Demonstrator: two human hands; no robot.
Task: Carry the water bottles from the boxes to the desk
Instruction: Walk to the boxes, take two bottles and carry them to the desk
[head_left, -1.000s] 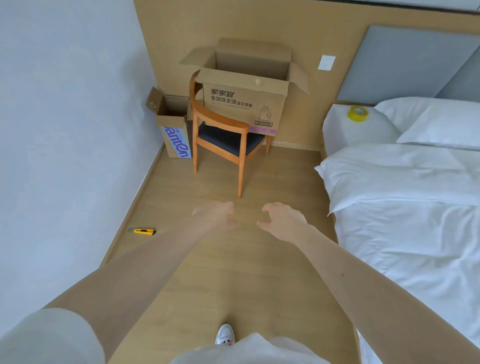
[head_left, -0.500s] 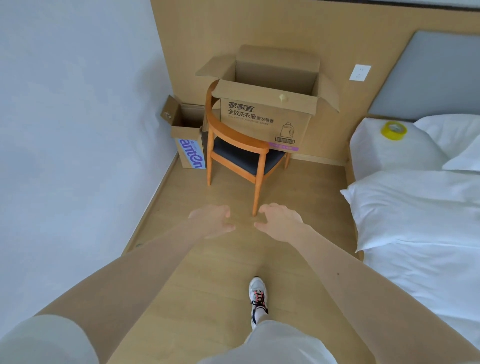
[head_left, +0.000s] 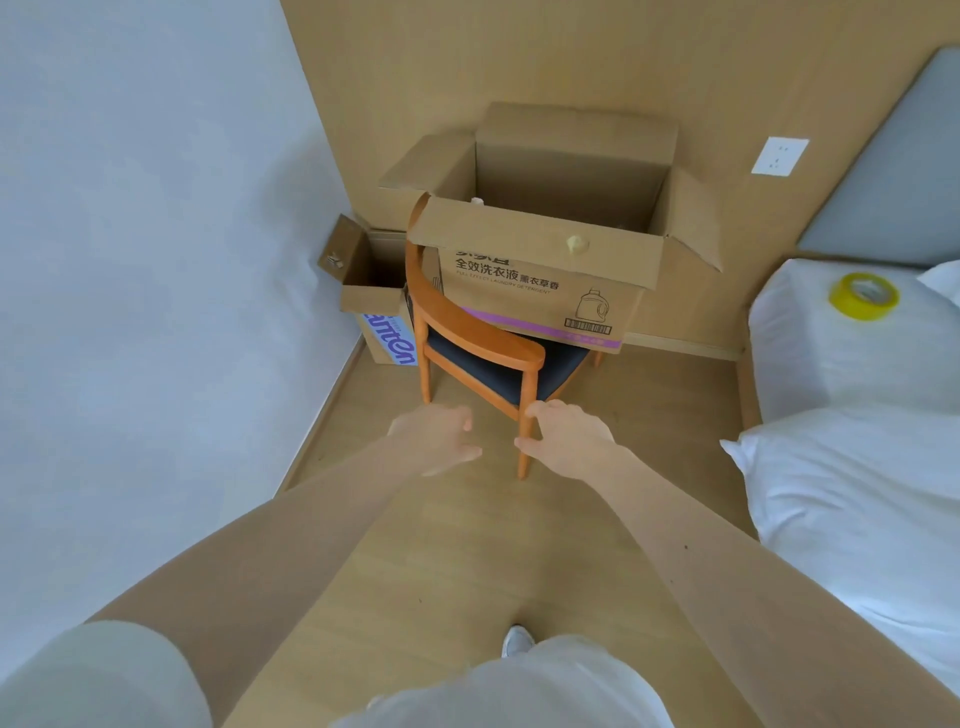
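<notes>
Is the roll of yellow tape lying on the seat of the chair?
No, the tape roll lies on the white bedding at the right, well apart from the chair.

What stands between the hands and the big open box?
The wooden chair's curved backrest stands in front of the large box, between it and the left hand and right hand. Nothing else visible.

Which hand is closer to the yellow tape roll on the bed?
Right. The right hand is down and left of the tape roll; the left hand is farther left.
</notes>
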